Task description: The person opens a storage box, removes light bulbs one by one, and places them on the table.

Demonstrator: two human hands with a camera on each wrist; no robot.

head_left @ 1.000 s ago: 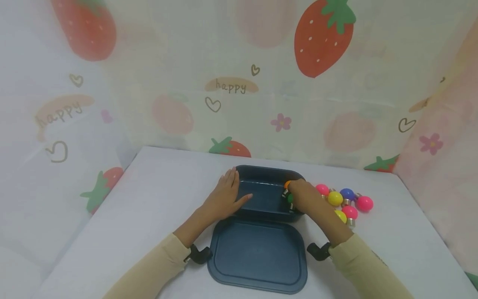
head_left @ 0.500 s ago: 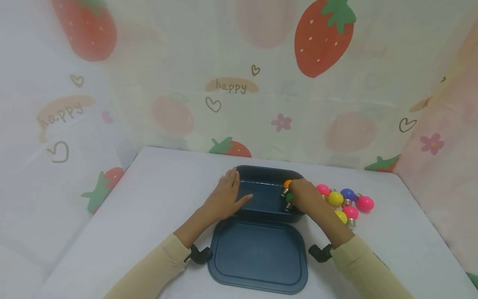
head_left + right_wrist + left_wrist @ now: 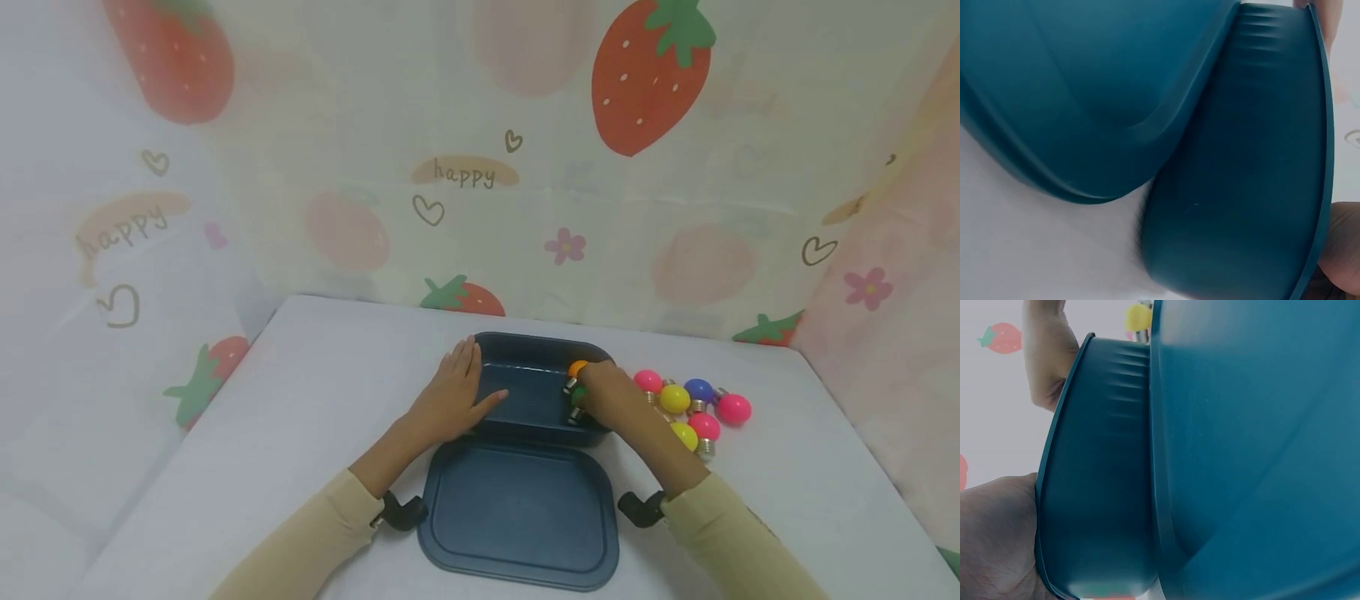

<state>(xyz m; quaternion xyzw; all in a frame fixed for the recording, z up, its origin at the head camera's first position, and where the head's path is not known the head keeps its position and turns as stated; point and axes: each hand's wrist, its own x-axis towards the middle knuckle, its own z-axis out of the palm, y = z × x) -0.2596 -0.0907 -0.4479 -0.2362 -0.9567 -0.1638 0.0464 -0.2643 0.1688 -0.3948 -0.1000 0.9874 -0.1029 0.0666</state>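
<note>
A dark blue rectangular box (image 3: 517,433) stands open-topped mid-table. My left hand (image 3: 442,396) rests on its left rim, fingers straight and thumb stretched over the opening. Inside the right end is my right hand (image 3: 617,398), its curled fingers pinching a green light bulb (image 3: 579,395) with the metal base pointing toward me. An orange light bulb (image 3: 577,368) lies just behind it in the box. Both wrist views mostly show the box's outer wall (image 3: 1097,456), which hides the right fingertips; part of the right hand (image 3: 1342,244) shows past the rim.
The matching lid (image 3: 517,512) lies flat in front of the box, close against it. Right of the box, partly behind the right forearm, are several loose bulbs: pink (image 3: 733,409), yellow (image 3: 675,398) and blue (image 3: 700,389). A strawberry-print cloth (image 3: 480,233) hangs behind the table.
The green bulb has shifted slightly left and its base has tilted within the box, moving with the right fingers. The left hand, box and lid keep their places.
</note>
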